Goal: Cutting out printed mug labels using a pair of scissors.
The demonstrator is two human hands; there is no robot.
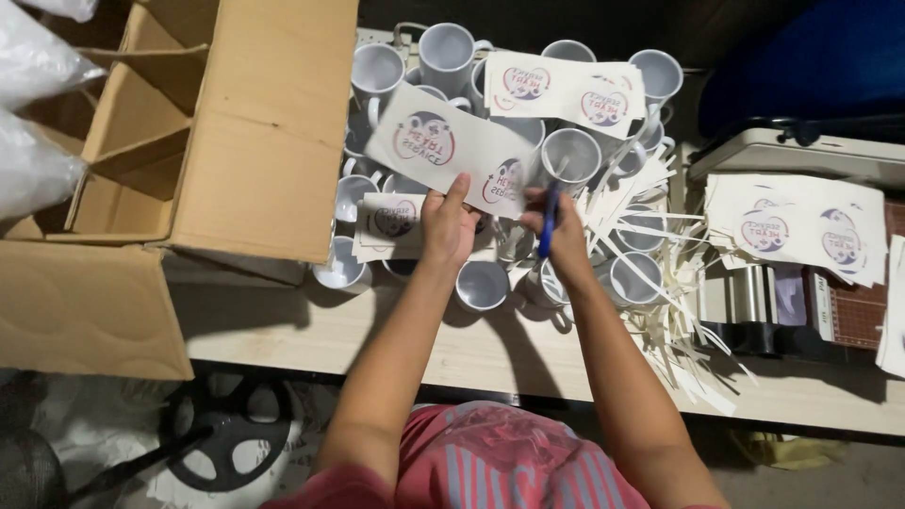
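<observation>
- The left hand pinches the near edge of a printed paper sheet, thumb on top and the other fingers tucked under it.
- The right hand is closed around blue scissors, right at the sheet's near right corner. I cannot tell if the blades are cutting just now.
- The sheet sits just past the fingertips, held up in the air over the mugs. It has round coloured pictures on it.
- The sheet looks thin, light and bendy. I think it would flop or crease easily, so holding it at the edge, close to the scissors, looks best for keeping it flat.
- Right under and around the hands stand many white mugs, open side up. The ones I can see into look empty.
- They look hard and easy to break, and they stand close together.
- More printed sheets lie across the mugs, farther out from the fingers.
- To the right of the right hand is a heap of thin paper strips, some resting on the mugs.
- Far to the left of the left hand stands a big cardboard box, flaps open. What I can see of its inside looks bare.
- Far right, another stack of printed sheets lies on a machine.
</observation>
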